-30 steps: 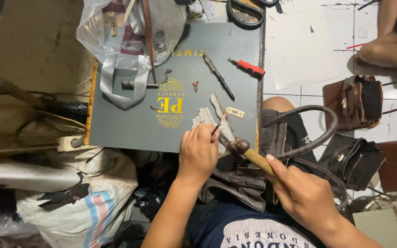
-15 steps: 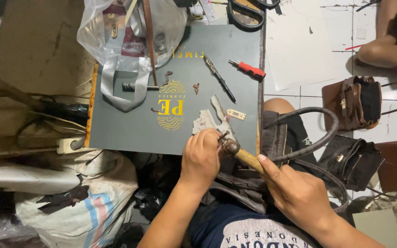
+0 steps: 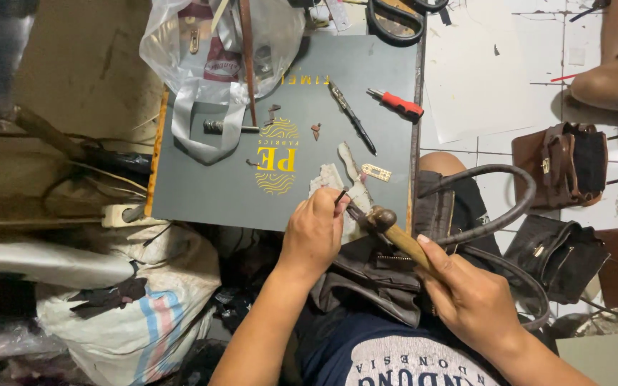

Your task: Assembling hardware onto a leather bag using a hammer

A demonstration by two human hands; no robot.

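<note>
My left hand (image 3: 314, 232) pinches a thin dark punch tool (image 3: 340, 196) upright on a pale scrap piece (image 3: 329, 179) at the near edge of a grey board (image 3: 216, 182). My right hand (image 3: 470, 297) grips the wooden handle of a small hammer (image 3: 382, 219), whose metal head sits just right of the punch. A dark leather bag (image 3: 373, 275) with long curved handles lies across my lap beneath both hands.
On the board lie a red-handled screwdriver (image 3: 398, 104), a dark pen-like tool (image 3: 352, 118), a small metal plate (image 3: 375, 172) and a plastic bag (image 3: 216, 50) of parts. Scissors (image 3: 395, 18) rest at the top. Brown and black bags (image 3: 559, 164) sit right; another person's leg (image 3: 609, 71) is beyond.
The hammer head has come down and left toward the punch. My left hand stays on the tool at the board's edge.
</note>
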